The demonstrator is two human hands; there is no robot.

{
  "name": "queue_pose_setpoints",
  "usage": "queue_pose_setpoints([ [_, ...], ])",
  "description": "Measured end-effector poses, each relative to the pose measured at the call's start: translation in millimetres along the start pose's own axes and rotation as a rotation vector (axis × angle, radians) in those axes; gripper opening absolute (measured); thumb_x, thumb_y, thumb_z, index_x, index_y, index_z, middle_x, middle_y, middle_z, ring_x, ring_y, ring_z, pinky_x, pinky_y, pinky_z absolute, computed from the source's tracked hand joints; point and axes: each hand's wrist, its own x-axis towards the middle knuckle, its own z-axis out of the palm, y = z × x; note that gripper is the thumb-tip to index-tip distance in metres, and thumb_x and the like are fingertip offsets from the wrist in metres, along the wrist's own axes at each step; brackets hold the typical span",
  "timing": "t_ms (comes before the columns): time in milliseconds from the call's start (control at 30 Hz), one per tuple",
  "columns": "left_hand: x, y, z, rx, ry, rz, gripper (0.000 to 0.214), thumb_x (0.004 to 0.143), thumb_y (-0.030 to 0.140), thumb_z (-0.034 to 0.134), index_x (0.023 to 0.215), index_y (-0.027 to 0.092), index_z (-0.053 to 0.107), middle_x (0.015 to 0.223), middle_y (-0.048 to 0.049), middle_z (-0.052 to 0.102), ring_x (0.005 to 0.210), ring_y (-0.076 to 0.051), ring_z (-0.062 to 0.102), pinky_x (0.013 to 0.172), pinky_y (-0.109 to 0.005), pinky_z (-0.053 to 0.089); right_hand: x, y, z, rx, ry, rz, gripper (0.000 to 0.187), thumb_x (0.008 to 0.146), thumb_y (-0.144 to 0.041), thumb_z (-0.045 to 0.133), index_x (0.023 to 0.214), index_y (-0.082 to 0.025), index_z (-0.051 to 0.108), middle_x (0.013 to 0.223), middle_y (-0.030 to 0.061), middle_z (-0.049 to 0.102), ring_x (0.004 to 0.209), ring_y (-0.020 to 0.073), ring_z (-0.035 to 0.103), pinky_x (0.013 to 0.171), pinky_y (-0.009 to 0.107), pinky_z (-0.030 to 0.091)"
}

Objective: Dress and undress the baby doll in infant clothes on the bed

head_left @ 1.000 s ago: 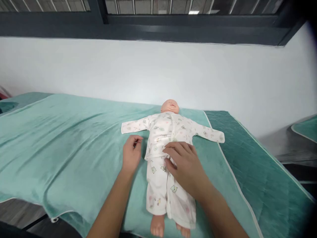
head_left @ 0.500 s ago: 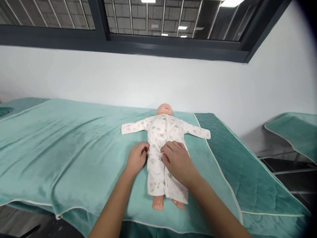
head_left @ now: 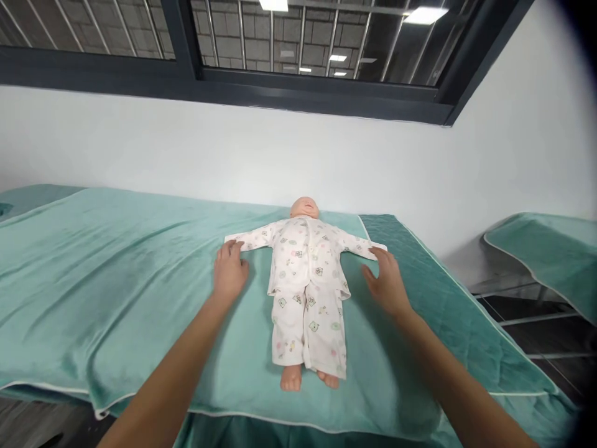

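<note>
A baby doll (head_left: 305,208) lies on its back, head toward the wall and bare feet toward me. It wears a white printed pajama top (head_left: 308,252) and matching pants (head_left: 310,330), with the sleeves stretched out to both sides. My left hand (head_left: 229,270) is at the cuff of the sleeve on the left, fingers loosely spread. On the other side, my right hand (head_left: 386,280) reaches the end of the right sleeve, thumb apart from the fingers. Neither hand grips the cloth. The top's hem lies flat over the waist of the pants.
A light green blanket (head_left: 140,280) with folds at the left covers the bed. Darker quilted cloth (head_left: 448,317) shows at the right. Behind stands a white wall (head_left: 186,149) below a dark window frame (head_left: 317,96). Another green-covered surface (head_left: 550,246) and metal rails lie at the far right.
Both hands have left the top's hem and moved up and outward to the sleeve ends. The hem now lies straighter across the pants. The view has shifted slightly.
</note>
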Motion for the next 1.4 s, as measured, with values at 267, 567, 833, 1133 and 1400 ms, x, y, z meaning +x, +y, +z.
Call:
queue_pose_setpoints([
  [267,41,-17,12.0,0.251,-0.142,-0.112,0.059,0.094,0.022,0.033,0.153,0.024,0.036,0.154,-0.0126,0.045,0.139,-0.034,0.040,0.109,-0.057,0.032,3,65,13,-0.344,-0.233,0.356,0.064,0.097,-0.051,0.037,0.154,-0.023,0.033,0.157,0.0160,0.038,0.143,0.0362,0.035,0.112,0.056,0.032],
  [567,37,-26,9.5,0.218,-0.041,-0.211,0.060,0.087,0.009,0.036,0.144,0.019,0.049,0.152,-0.0122,0.047,0.138,-0.033,0.041,0.108,-0.055,0.036,4,66,13,-0.357,-0.269,0.385,0.065,0.096,-0.054,0.037,0.150,-0.019,0.042,0.152,0.0121,0.047,0.140,0.0356,0.038,0.113,0.051,0.031],
  [833,36,-23,12.7,0.275,-0.081,-0.216,0.053,0.088,0.018,0.039,0.139,0.016,0.053,0.150,-0.0179,0.046,0.136,-0.037,0.042,0.106,-0.056,0.036,1,67,10,-0.312,-0.170,0.425,0.067,0.091,-0.048,0.044,0.145,-0.007,0.044,0.142,0.0212,0.053,0.131,0.0385,0.046,0.107,0.050,0.037],
  [1133,19,-3,3.7,0.205,0.018,-0.100,0.062,0.086,0.011,0.043,0.148,0.015,0.041,0.158,-0.0174,0.034,0.142,-0.037,0.034,0.111,-0.054,0.034,-8,32,-5,-0.139,-0.153,-0.101,0.040,0.093,-0.024,0.043,0.130,-0.015,0.056,0.137,0.0149,0.057,0.130,0.0287,0.049,0.110,0.045,0.038],
  [1400,-65,25,-17.1,-0.193,-0.103,0.282,0.045,0.091,0.011,0.041,0.133,0.020,0.054,0.139,-0.0106,0.055,0.129,-0.025,0.051,0.109,-0.043,0.042,-79,-39,-21,0.080,-0.425,-0.167,0.044,0.096,-0.023,0.046,0.140,-0.024,0.046,0.139,0.0107,0.057,0.128,0.0270,0.054,0.107,0.049,0.046],
])
